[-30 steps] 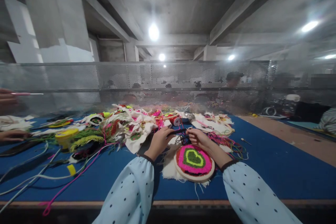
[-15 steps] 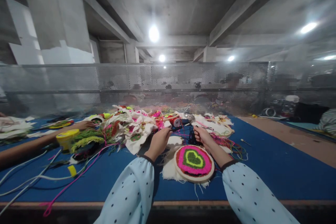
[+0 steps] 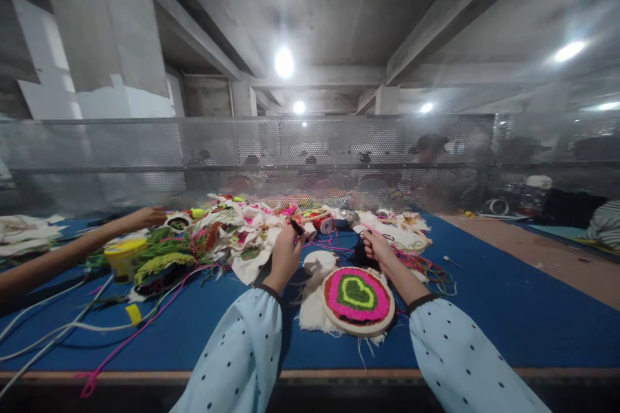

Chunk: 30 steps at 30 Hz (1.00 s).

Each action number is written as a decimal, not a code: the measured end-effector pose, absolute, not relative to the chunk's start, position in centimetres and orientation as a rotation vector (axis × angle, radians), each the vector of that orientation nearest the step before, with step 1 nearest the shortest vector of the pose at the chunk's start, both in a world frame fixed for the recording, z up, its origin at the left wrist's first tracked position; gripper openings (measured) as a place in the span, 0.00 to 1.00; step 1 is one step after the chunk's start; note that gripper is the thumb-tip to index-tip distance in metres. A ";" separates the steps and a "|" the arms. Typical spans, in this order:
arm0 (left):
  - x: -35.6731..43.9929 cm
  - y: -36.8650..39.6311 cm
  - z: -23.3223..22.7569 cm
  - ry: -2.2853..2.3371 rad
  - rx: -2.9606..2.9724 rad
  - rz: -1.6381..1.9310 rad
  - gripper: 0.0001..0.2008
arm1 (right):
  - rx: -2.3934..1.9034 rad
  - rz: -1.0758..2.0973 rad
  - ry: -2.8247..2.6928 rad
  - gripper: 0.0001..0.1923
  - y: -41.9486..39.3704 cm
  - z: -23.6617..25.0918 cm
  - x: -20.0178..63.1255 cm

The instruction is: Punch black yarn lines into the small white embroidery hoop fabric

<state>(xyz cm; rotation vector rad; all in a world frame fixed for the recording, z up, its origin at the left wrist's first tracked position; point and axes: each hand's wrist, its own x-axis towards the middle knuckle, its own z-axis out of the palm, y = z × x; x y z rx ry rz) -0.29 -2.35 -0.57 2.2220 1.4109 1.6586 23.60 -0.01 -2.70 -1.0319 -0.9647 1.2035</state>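
Observation:
My left hand is closed around a small black item that sticks up past the fingertips; its kind is too small to tell. Across from it, my right hand pinches near a tangle of black yarn, the end in its fingers partly hidden. Just below my right hand lies a round embroidery hoop on white cloth, worked with a green and yellow heart on pink with a red edge. A white round piece rests between my hands.
Left stand a heap of cloth and yarn scraps, a yellow tub and white cords. Another person's arm reaches in there. Behind are a thread spool and another hoop. A perforated metal screen closes off the back.
My hands have moved apart, the left one turning upward with the black item. My right hand stays near the black yarn. The other person's hand has lifted from the scraps.

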 end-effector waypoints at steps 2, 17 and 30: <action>-0.6 -1.9 -0.3 1.292 1.898 1.775 0.14 | -1.028 1.181 -0.956 0.13 0.0 -2.6 24.0; -3.0 -1.3 -0.7 1.016 0.763 1.687 0.07 | -1.226 0.843 -1.037 0.12 0.5 -3.6 25.0; -3.0 -1.4 -0.5 1.027 0.713 1.651 0.07 | -1.694 0.158 -1.557 0.11 0.6 -4.2 24.7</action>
